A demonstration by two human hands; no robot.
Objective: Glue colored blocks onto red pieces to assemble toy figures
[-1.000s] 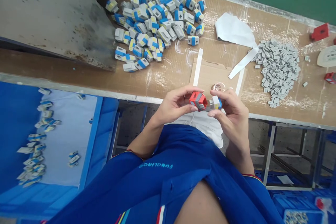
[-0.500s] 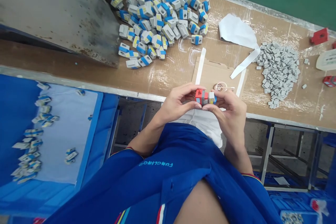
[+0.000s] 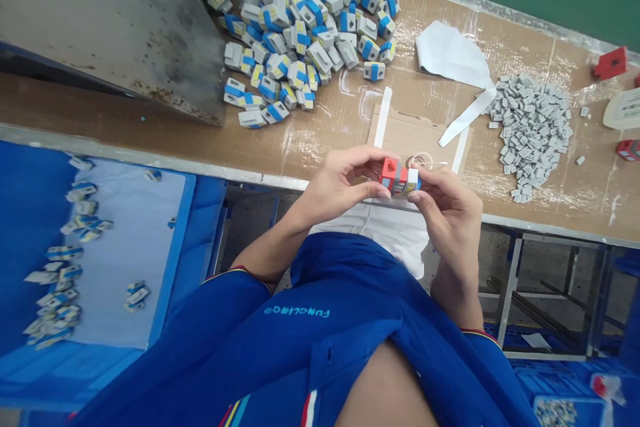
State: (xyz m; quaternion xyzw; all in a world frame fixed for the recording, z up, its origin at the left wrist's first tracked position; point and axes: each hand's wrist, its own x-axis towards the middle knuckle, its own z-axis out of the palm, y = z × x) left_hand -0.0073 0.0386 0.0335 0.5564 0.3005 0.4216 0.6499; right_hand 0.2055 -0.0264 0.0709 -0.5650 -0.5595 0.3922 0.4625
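Observation:
My left hand (image 3: 340, 185) pinches a red block with a grey band (image 3: 390, 175) between thumb and fingers, above the front edge of the table. Close against its right side is a small white, yellow and blue block (image 3: 413, 180), gripped by the thumb and fingertips of my right hand (image 3: 447, 207). Whether the two blocks are joined or only touching, I cannot tell. Behind them a thin pale coil (image 3: 420, 160) lies on a cardboard sheet (image 3: 407, 128) with white tape strips along its sides.
A heap of white, blue and yellow blocks (image 3: 300, 33) lies beside a stained metal chute (image 3: 110, 27). To the right are a pile of small grey pieces (image 3: 533, 127), a white cloth (image 3: 450, 53) and a red block (image 3: 611, 63). A blue bin (image 3: 180, 247) stands at lower left.
Both hands have shifted a little to the right with the two blocks. The red block has also moved slightly away from my body. Both hands keep their grip.

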